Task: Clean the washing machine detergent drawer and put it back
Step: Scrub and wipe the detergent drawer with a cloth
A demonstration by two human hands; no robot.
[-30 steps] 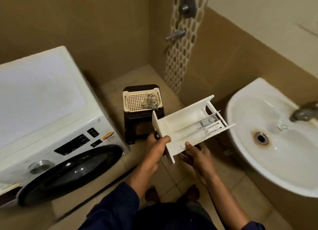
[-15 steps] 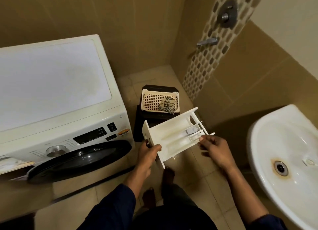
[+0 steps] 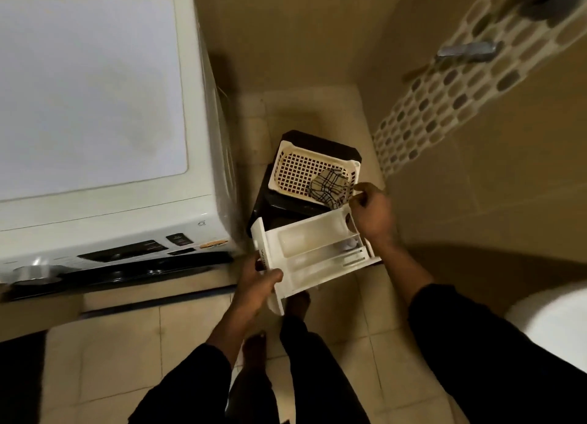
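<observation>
gripping the white drawer [image 3: 317,252] by its front panel with the left hand [image 3: 255,284], fingers curled round it, in the air just beside the washing machine [image 3: 95,106] and over the dark stool [image 3: 270,204]. right hand [image 3: 371,215] curled at the drawer's far end, beside the checked cloth [image 3: 330,185] in the basket [image 3: 293,166]; unclear whether holding anything.

White across the washing machine [image 3: 95,106], upper left of the frame, black along its control panel [image 3: 124,250]. Off-white on the detergent drawer [image 3: 305,246], centre. Cream, square-holed lattice for the basket [image 3: 295,169]; beige with dark checks on the cloth [image 3: 330,185]; dark, perhaps brown, on the stool [image 3: 273,211]. Grey and cream ovals down the mosaic strip [image 3: 444,106], upper right.
</observation>
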